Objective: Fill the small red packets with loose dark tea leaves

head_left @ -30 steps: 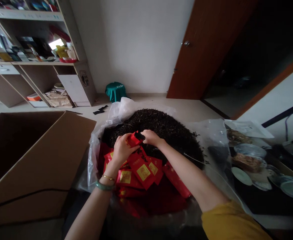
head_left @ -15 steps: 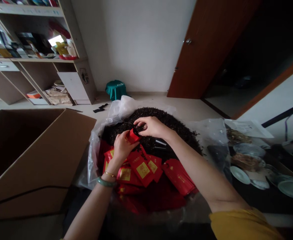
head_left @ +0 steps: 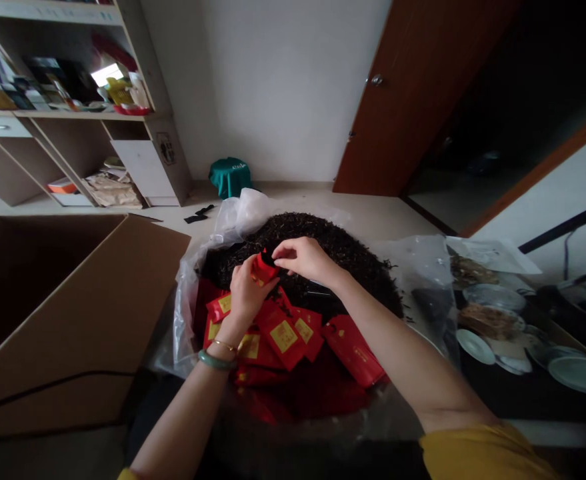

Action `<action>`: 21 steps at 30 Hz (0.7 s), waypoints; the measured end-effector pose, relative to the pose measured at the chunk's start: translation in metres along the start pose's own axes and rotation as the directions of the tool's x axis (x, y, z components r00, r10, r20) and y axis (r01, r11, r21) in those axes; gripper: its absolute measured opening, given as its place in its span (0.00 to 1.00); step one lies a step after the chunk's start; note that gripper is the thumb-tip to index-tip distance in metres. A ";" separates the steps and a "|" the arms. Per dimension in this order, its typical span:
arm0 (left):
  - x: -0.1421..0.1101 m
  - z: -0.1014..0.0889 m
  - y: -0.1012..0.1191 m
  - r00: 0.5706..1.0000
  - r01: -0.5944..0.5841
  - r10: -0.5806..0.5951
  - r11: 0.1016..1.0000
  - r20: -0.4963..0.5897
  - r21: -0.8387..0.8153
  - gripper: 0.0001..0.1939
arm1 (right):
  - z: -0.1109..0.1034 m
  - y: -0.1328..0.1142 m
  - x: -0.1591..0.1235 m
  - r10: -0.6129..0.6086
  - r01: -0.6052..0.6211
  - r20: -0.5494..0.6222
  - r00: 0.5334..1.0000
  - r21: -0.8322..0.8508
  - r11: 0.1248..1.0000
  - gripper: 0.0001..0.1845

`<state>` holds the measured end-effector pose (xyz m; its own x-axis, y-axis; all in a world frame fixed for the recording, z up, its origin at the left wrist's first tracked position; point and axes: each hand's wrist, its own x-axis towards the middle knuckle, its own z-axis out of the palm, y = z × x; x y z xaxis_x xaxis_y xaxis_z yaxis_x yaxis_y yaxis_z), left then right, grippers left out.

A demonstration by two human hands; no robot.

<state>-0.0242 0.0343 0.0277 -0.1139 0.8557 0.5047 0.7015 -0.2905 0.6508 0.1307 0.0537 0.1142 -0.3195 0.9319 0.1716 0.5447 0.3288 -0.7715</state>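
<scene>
My left hand (head_left: pixel 247 293) is wrapped round a small red packet (head_left: pixel 263 269), its mouth tilted up toward my right hand. My right hand (head_left: pixel 305 259) is closed at that mouth, fingertips pinched against dark tea leaves (head_left: pixel 269 257) in the opening. Beneath both hands a big heap of dark dried tea leaves (head_left: pixel 323 240) fills a clear plastic bag (head_left: pixel 185 320). Nearer to me, several red packets with yellow labels (head_left: pixel 283 337) lie on the leaves, some with loose leaves on them. A stack of red packets (head_left: pixel 353 350) rests at their right.
An open cardboard box (head_left: pixel 87 300) stands at the left. Plates (head_left: pixel 580 373) and a clear bowl (head_left: pixel 495 299) sit on a dark surface at the right. Behind are a shelf unit (head_left: pixel 167 157), a green-covered stool or bin (head_left: pixel 230 179) and a brown door (head_left: pixel 397 100).
My right fingers have drawn closer together and down to the packet's mouth, where the dark leaves now sit. My left hand still holds the packet. The view has shifted slightly.
</scene>
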 end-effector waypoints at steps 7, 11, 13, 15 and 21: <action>-0.002 0.005 0.001 1.000 0.010 -0.011 1.000 0.014 0.014 0.35 | -0.006 0.009 0.003 -0.011 0.020 -0.233 0.972 0.036 0.999 0.05; -0.003 0.005 0.004 0.999 0.034 -0.034 0.999 0.012 -0.001 0.37 | -0.002 0.006 -0.007 -0.241 0.186 -0.218 0.946 -0.246 0.951 0.10; -0.004 0.005 0.005 0.999 0.022 -0.022 1.000 0.025 0.003 0.36 | 0.003 0.002 -0.014 -0.268 0.233 -0.053 0.962 -0.352 0.907 0.13; -0.005 0.005 0.004 0.999 0.000 0.000 1.000 0.041 0.014 0.36 | 0.008 -0.002 -0.019 -0.194 0.213 0.090 0.977 -0.431 0.877 0.16; -0.003 0.007 0.003 0.996 -0.031 0.029 0.999 0.084 0.028 0.33 | 0.002 -0.001 -0.021 -0.128 0.174 0.143 0.981 -0.379 0.909 0.18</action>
<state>-0.0170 0.0335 0.0243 -0.0342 0.8800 0.4738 0.7238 -0.3052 0.6189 0.1355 0.0334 0.1098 -0.4941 0.8506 0.1801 0.7332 0.5189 -0.4395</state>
